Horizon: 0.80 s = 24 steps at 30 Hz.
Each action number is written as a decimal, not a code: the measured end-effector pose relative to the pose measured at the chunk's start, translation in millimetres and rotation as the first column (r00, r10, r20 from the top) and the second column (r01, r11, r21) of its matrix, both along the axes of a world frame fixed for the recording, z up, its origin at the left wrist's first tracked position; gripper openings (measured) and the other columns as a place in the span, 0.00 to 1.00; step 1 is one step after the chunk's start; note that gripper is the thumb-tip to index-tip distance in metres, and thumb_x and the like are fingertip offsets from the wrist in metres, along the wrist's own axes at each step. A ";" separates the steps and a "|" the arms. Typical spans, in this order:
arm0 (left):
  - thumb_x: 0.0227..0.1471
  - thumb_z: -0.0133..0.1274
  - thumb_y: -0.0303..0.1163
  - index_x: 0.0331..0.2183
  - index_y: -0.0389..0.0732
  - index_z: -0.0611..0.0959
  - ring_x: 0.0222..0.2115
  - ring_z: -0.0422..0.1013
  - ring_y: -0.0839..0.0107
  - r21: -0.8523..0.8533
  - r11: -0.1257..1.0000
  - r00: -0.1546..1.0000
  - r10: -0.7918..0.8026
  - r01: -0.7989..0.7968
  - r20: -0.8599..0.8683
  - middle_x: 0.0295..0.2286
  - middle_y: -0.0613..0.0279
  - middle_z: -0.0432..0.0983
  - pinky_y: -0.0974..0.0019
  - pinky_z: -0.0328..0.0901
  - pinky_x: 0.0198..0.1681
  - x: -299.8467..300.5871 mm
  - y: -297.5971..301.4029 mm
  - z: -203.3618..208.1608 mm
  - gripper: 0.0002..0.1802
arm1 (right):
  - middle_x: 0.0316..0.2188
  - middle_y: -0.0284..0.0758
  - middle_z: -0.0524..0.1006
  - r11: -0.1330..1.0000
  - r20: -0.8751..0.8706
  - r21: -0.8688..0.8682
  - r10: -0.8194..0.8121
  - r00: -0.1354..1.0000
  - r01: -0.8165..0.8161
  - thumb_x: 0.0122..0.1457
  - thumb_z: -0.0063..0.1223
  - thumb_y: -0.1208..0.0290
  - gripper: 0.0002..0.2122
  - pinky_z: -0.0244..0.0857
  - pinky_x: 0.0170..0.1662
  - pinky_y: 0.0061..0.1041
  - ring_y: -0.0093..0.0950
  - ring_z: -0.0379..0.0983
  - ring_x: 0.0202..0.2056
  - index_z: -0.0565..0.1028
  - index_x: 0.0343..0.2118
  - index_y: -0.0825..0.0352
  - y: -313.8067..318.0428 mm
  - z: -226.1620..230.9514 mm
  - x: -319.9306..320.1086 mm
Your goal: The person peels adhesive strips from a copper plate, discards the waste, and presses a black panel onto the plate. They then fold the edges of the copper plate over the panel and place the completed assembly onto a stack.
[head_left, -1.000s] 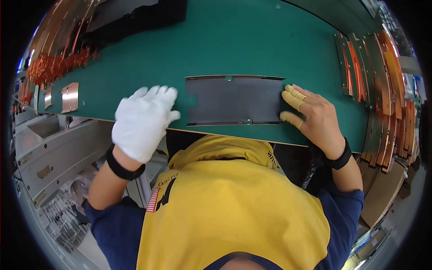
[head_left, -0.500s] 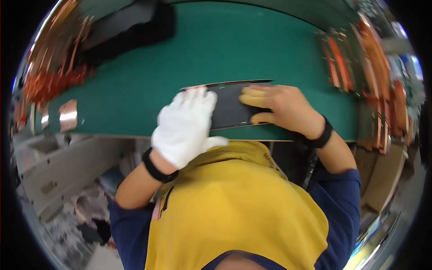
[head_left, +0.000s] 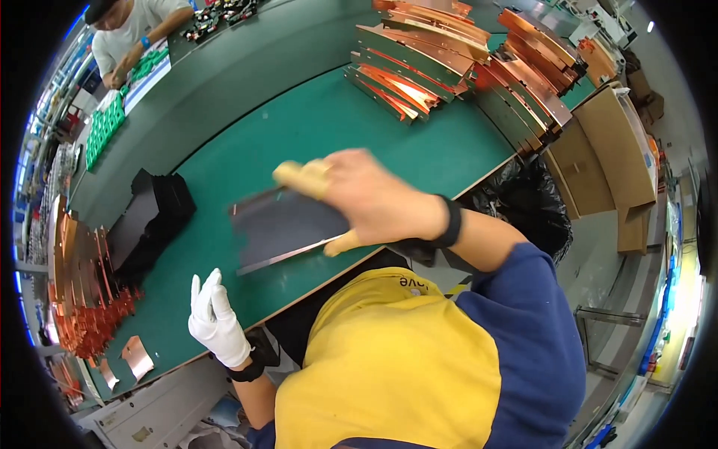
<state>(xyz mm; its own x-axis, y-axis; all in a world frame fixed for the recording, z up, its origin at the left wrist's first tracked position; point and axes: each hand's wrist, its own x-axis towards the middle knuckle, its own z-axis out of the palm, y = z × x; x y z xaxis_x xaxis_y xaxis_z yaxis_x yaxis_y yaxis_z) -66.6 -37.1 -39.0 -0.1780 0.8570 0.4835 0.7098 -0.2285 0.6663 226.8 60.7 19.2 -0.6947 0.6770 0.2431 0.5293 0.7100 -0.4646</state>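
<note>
In my right hand, yellow coverings sheathing the fingertips, is a flat dark grey plate with low raised, copper-coloured edges. Fingers grip its far edge and the thumb its near edge, around the plate's right end. The plate is tilted and slightly blurred above the green mat, so I cannot tell whether it touches it. My left hand, in a white glove, is raised beside the mat's front edge, away from the plate. Its fingers are stretched out and nothing is in them.
A stack of dark plates stands left on the green mat. Copper-coloured panels pile up at the far right, more copper parts at the left. Cardboard boxes and a black bin bag sit right. A co-worker works far left.
The view has swung right. My left hand has left the plate and moved off to its left. The plate, pressed on the mat by both hands before, is now gripped by my right hand alone.
</note>
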 end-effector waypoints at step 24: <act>0.43 0.62 0.23 0.33 0.36 0.84 0.35 0.78 0.59 0.083 0.997 0.949 0.032 -0.006 -0.314 0.31 0.55 0.81 0.60 0.71 0.46 1.0 -9.8 -31.8 0.09 | 0.43 0.38 0.80 0.561 -0.055 0.120 -0.820 0.569 0.819 0.55 0.59 0.64 0.17 0.65 0.50 0.29 0.31 0.74 0.47 0.78 0.45 0.67 68.6 76.0 201.8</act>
